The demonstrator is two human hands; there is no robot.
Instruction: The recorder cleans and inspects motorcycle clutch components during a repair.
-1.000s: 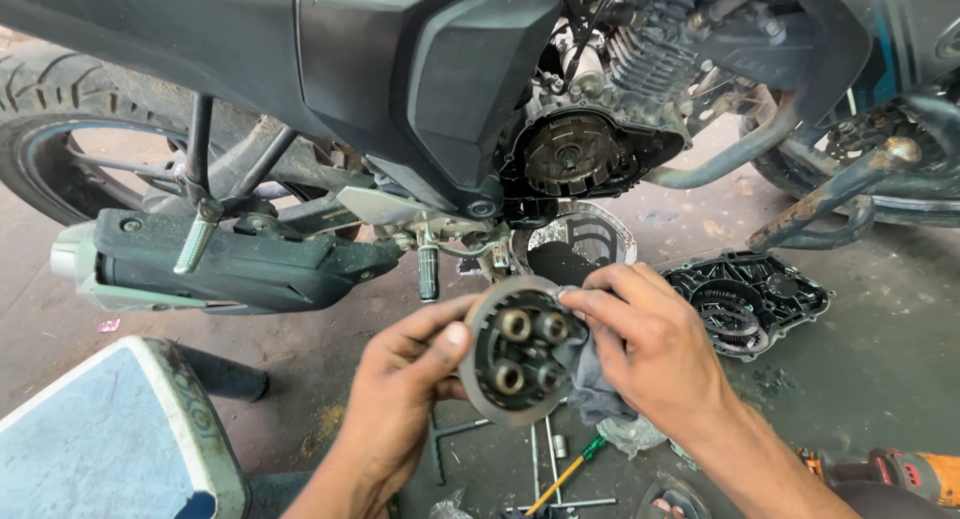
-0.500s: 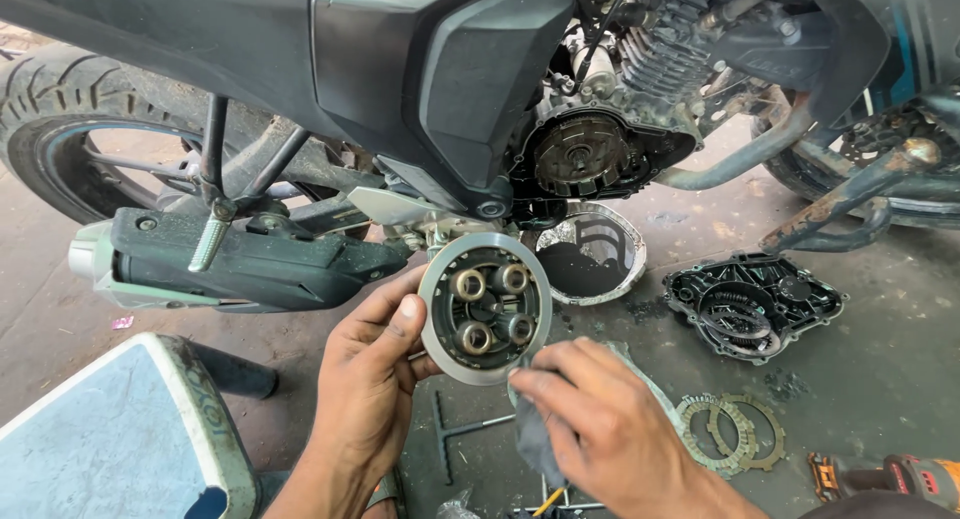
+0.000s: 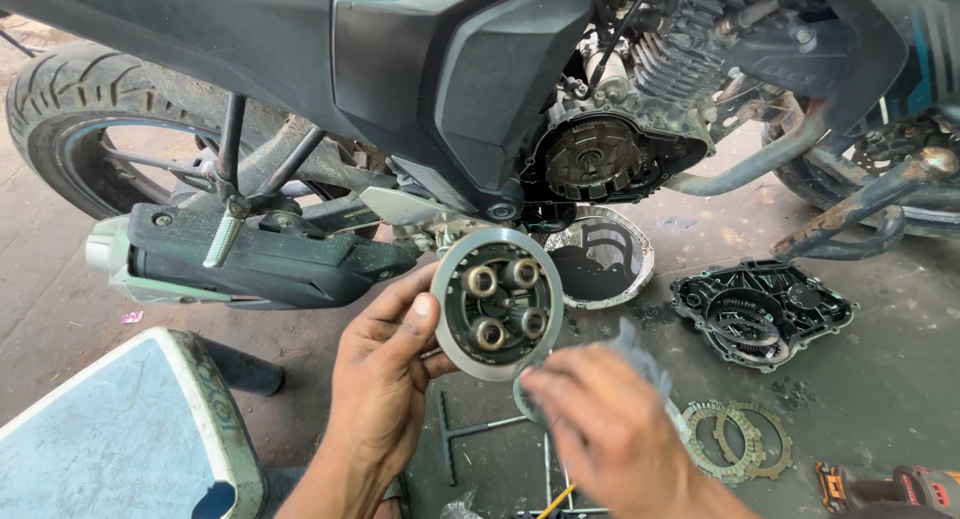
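Head view: left hand [image 3: 385, 399] grips the clutch pressure plate [image 3: 497, 302], right hand [image 3: 610, 434] clutches a rag [image 3: 640, 351]; engine cover [image 3: 762, 314] is off, friction plates [image 3: 738, 439] lie out, reassembly remains.

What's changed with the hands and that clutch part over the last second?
The right hand with its grey rag came off the clutch plate and dropped below it. The left hand kept its grip and raised the plate toward the motorcycle. The engine cover and friction rings lie as before.

Head cam, close, looks down at motorcycle [image 3: 450, 89] side.
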